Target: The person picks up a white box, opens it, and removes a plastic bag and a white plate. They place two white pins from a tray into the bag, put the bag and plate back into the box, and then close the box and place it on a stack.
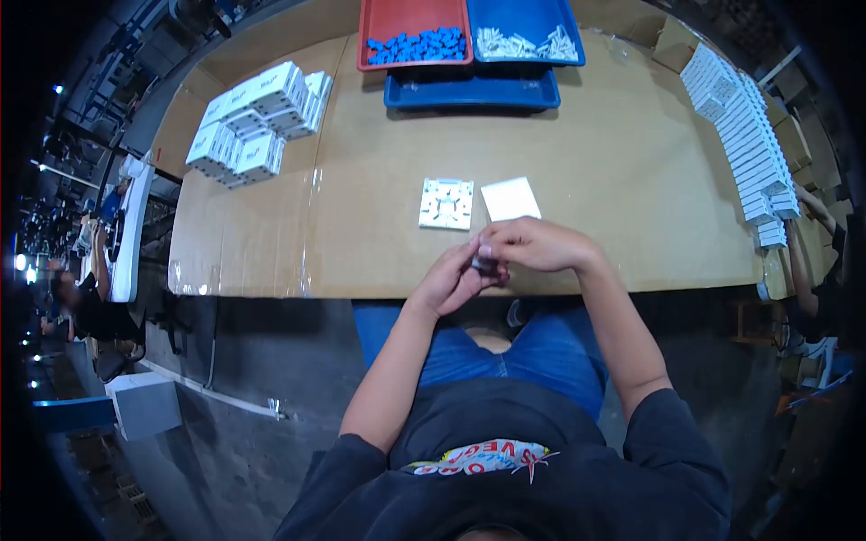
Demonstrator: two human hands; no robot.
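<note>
My left hand [451,279] and my right hand [539,245] meet at the front edge of the table. The fingers of both are curled together, and a small pale piece shows partly between them, too hidden to name. Just beyond my hands lies a square white plastic base [446,204] with its moulded inner side facing up. To its right is a plain square white cover plate [511,198], slightly turned, its near edge close to my right hand.
At the back, a red bin [415,74] holds blue pieces and a blue bin [528,65] holds white ones, above another blue tray [474,97]. White boxes [257,117] are stacked at left; rows of white units [744,144] line the right. Other people work at both sides.
</note>
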